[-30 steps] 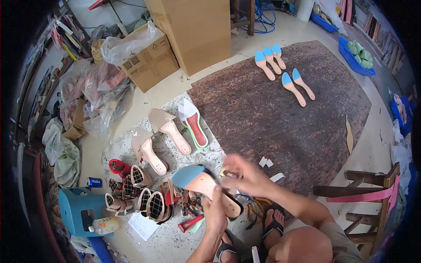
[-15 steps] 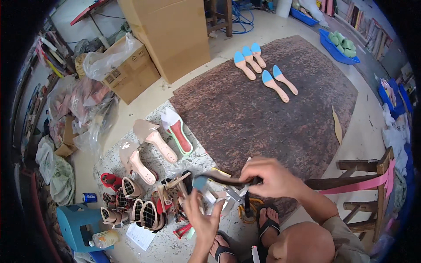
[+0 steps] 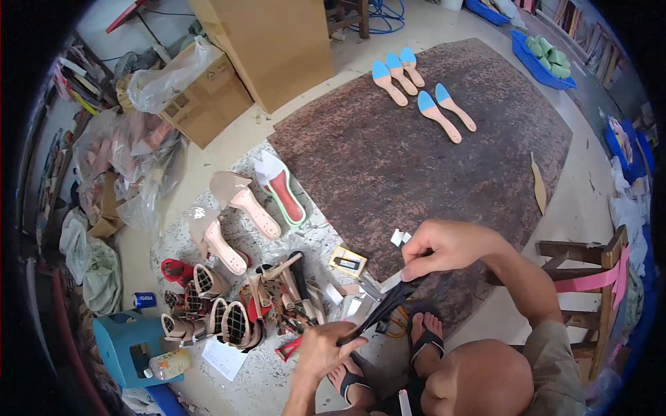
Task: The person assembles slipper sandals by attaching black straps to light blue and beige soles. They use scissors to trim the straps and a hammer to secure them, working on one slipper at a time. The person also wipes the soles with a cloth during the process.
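Observation:
A thin black strip (image 3: 383, 313) is stretched slantwise between my two hands, and its exact kind does not show. My right hand (image 3: 447, 248) pinches the upper end between thumb and fingers. Around the lower end, close to my feet, my left hand (image 3: 327, 352) is closed. Just beyond the strip lie metal scissors or a similar tool (image 3: 371, 286), partly covered. A yellow-edged packet with a black piece (image 3: 347, 262) lies beside them. Small white scraps (image 3: 399, 238) sit near my right hand.
Shoe soles with clear film (image 3: 225, 243) and a red-and-green sole (image 3: 283, 191) lie left, above several sandals (image 3: 239, 324). Blue-tipped insoles (image 3: 439, 116) rest on the brown board (image 3: 388, 173). A wooden stool (image 3: 590, 277) stands right, a teal one (image 3: 118, 347) left.
My left hand has gone from spread fingers to closing on the strip's lower end. My right hand has moved up and right. The strip now slants instead of lying nearly level.

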Available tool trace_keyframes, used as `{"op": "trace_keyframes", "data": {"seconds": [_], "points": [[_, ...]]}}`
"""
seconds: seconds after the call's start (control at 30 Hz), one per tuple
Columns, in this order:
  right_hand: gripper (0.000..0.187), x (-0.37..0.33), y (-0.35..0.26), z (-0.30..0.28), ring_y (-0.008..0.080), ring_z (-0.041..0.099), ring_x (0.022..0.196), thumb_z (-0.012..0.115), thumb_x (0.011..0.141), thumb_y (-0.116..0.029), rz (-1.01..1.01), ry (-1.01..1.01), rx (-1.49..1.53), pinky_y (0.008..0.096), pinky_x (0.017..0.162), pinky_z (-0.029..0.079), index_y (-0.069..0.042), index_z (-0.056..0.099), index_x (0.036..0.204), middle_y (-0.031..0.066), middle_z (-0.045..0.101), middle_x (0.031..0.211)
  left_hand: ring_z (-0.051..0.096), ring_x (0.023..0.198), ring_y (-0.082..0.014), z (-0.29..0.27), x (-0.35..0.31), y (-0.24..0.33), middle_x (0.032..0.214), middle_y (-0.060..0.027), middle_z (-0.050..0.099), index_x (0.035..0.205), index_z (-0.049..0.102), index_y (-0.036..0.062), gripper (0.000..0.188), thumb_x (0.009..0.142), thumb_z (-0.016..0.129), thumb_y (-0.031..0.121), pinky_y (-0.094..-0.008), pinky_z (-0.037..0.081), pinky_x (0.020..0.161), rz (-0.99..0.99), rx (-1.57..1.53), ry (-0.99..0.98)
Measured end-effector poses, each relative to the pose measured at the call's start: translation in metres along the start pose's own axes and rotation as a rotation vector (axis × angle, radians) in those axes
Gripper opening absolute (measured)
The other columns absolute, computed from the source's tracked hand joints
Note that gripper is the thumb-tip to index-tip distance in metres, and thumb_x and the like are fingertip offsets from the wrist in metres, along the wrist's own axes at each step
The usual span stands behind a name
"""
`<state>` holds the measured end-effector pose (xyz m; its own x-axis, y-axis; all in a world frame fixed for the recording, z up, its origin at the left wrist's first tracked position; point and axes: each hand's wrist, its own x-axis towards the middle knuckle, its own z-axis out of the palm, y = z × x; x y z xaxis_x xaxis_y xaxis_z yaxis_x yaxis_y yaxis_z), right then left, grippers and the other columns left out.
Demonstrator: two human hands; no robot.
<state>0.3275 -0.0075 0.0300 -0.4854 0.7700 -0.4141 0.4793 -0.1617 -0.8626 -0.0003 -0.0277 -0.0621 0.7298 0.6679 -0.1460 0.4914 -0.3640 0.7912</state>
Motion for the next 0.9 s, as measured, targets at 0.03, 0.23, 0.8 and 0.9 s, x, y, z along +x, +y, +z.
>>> {"op": "trace_keyframes", "data": {"seconds": [0.03,0.23,0.8,0.9], "points": [[0.031,0.005,0.002,0.001,0.0071,0.043,0.055,0.068,0.093,-0.029,-0.011,0.001,0.053,0.0302,0.050,0.032,-0.001,0.067,0.079,-0.0010,0.052,0.059,0.065,0.063,-0.0314,0.002,-0.006,-0.004,0.068,-0.0125,0.066,0.082,0.071,0.0036,0.038,0.080,0.075,0.041,-0.0391,0.051,0.059,-0.020,-0.083,0.014],[0.028,0.025,0.015,0.020,0.0040,0.045,0.063,0.064,0.097,-0.027,0.005,0.041,0.282,0.0252,0.054,0.034,-0.002,0.069,0.087,-0.0059,0.054,0.065,0.068,0.073,-0.0210,0.036,-0.024,-0.002,0.083,-0.0119,0.072,0.098,0.069,-0.0026,0.033,0.094,0.053,0.026,-0.0340,0.055,0.069,-0.365,-0.758,0.160],[0.019,0.043,0.038,0.114,0.0086,0.061,0.072,0.067,0.093,-0.018,0.047,0.209,0.212,0.0283,0.066,0.048,0.000,0.071,0.095,0.0052,0.069,0.077,0.069,0.071,-0.0238,0.025,0.005,0.021,0.079,-0.0158,0.068,0.087,0.062,-0.0050,0.058,0.105,0.027,0.038,-0.0335,0.057,0.067,-0.619,-0.943,0.237],[0.019,0.044,0.044,0.119,0.0092,0.062,0.074,0.067,0.092,-0.019,-0.047,0.225,0.246,0.0292,0.066,0.049,0.000,0.072,0.095,0.0072,0.070,0.079,0.070,0.072,-0.0237,0.036,0.005,0.011,0.078,-0.0155,0.068,0.088,0.063,-0.0053,0.060,0.105,0.028,0.041,-0.0336,0.057,0.067,-0.638,-1.055,0.234]]}}
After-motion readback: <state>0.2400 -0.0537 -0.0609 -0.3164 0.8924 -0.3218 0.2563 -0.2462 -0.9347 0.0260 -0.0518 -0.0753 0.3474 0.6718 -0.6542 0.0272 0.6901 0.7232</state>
